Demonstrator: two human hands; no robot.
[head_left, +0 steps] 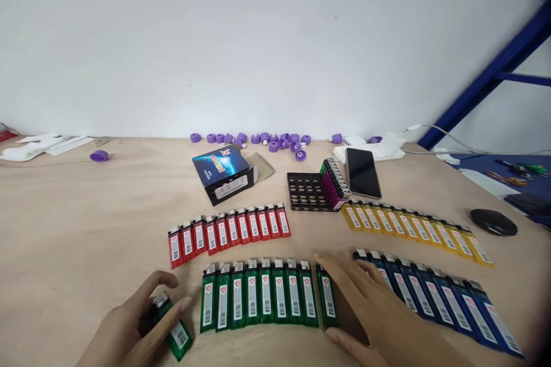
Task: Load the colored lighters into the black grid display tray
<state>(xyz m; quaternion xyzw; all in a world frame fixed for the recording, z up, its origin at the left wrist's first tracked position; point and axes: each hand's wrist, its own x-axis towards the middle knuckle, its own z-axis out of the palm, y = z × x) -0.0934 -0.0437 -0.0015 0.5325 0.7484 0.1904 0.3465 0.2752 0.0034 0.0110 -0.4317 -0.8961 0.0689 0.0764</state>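
My left hand (133, 327) is closed on a green lighter (179, 339), held tilted between thumb and fingers at the left of the table. To its right runs a row of green lighters (259, 295), lying side by side with labels up. At the right end of that row, my right hand (383, 315) spans one green lighter (328, 298), index finger at its metal top and thumb at its base. A slanting row of blue lighters (430, 295) lies just right of and partly under my right hand. Red lighters (232, 229) and yellow lighters (413, 226) form rows behind.
A black slotted tray (305, 192) holds upright purple lighters (332, 183). Beside it are an open lighter box (226, 175) and a phone (363, 172). Purple caps (273, 146) lie along the wall. A black mouse (493, 222) sits far right, a white power strip (383, 153) behind.
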